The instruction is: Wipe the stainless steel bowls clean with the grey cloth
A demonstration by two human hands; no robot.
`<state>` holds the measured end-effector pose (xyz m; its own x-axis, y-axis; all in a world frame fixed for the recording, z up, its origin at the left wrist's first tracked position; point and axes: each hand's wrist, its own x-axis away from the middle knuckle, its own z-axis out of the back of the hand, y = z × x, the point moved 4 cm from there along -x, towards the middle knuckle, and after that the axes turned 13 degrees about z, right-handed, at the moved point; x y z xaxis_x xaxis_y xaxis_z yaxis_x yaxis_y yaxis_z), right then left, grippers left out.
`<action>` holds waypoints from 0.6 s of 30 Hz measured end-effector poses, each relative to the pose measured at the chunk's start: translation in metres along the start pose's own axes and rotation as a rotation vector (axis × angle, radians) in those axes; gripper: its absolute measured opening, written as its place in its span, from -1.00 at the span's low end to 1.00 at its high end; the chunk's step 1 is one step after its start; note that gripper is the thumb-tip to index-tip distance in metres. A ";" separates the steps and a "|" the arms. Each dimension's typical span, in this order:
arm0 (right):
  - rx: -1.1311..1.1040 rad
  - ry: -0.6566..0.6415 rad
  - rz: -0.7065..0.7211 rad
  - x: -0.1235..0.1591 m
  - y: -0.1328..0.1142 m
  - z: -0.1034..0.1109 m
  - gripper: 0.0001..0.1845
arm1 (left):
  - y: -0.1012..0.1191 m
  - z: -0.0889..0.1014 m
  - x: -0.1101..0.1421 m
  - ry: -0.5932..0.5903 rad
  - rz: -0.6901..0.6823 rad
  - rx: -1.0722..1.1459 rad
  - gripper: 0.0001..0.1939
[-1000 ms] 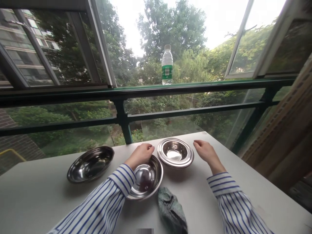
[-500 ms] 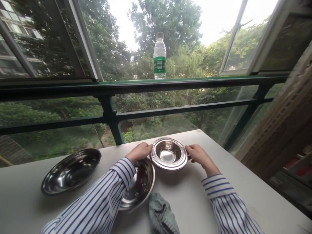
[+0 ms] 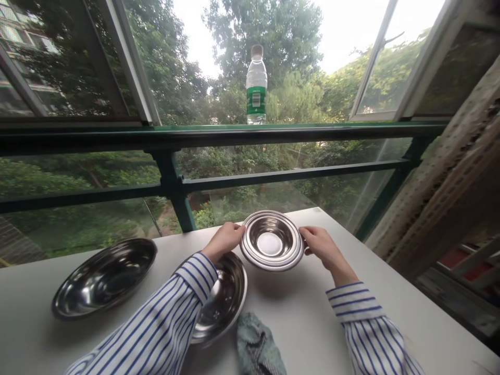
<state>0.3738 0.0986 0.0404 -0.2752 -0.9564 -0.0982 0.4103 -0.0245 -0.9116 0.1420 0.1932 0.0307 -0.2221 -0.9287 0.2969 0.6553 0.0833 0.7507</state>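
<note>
A small shiny metal bowl [image 3: 272,241] with a wide stepped rim is held between my hands, its inside tilted toward me. My left hand [image 3: 225,240] pinches the rim on the left side. On the right side the rim is gripped by my right hand [image 3: 321,247], fingers curled beneath. A shadow lies on the table under the bowl. Beneath my left forearm a larger metal bowl [image 3: 226,307] rests on the table, partly hidden by the striped sleeve. Just in front of the small bowl lies a crumpled grey-green cloth [image 3: 258,344].
Another large metal bowl [image 3: 105,278] sits at the left of the white table [image 3: 308,328]. A clear bottle with a green label [image 3: 256,99] stands on the ledge above the dark green railing [image 3: 219,136]. A curtain [image 3: 441,172] hangs at the right.
The small bowl has risen slightly and tilted more toward me, both hands still holding its rim. The view has shifted a little.
</note>
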 end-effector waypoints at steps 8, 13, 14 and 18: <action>-0.092 0.081 0.091 0.004 -0.021 -0.001 -0.75 | 0.015 0.023 0.022 0.082 -0.038 0.183 -0.69; -0.159 0.063 0.127 0.009 -0.037 -0.010 -0.74 | 0.018 0.042 0.048 0.125 0.005 0.321 -0.70; -0.173 0.055 0.133 0.010 -0.040 -0.013 -0.74 | 0.017 0.046 0.053 0.133 0.018 0.348 -0.71; -0.229 0.007 0.144 0.015 -0.049 -0.026 -0.73 | 0.009 0.063 0.073 0.157 0.078 0.433 -0.71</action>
<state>0.3271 0.0928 0.0729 -0.2346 -0.9433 -0.2350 0.2382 0.1786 -0.9547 0.0860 0.1489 0.0960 -0.0500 -0.9543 0.2946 0.2964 0.2675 0.9168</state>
